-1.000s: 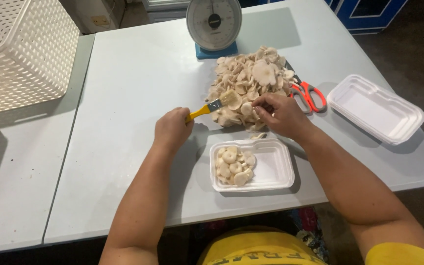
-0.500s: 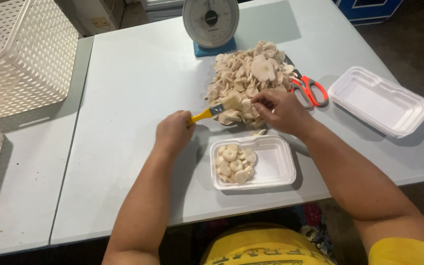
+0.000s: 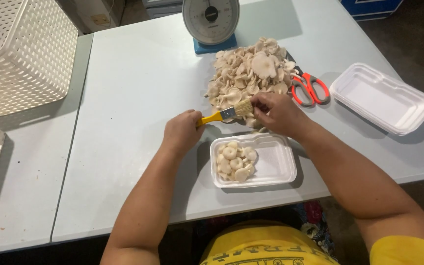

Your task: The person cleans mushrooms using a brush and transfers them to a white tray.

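- Head view: the left hand (image 3: 182,131) is closed around the yellow handle of a small paintbrush (image 3: 224,114), bristles angled right toward the other hand, likely to sweep dirt off.
- The right hand (image 3: 277,114) is curled at the near edge of the oyster mushroom pile (image 3: 251,73); it seems to pinch one mushroom against the bristles, though the fingers hide it.
- Just near both hands sits a white foam tray (image 3: 276,164), with cleaned-looking mushrooms (image 3: 235,161) gathered at its left end.
- Right of the pile lie orange-handled scissors (image 3: 310,88); farther right, a stack of spare foam trays (image 3: 381,98); beyond the pile, a dial scale (image 3: 211,19).

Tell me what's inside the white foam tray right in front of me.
The foam tray holds a small cluster of pale mushroom caps bunched at its left end; the rest shows bare white. Anything beneath those caps is covered.
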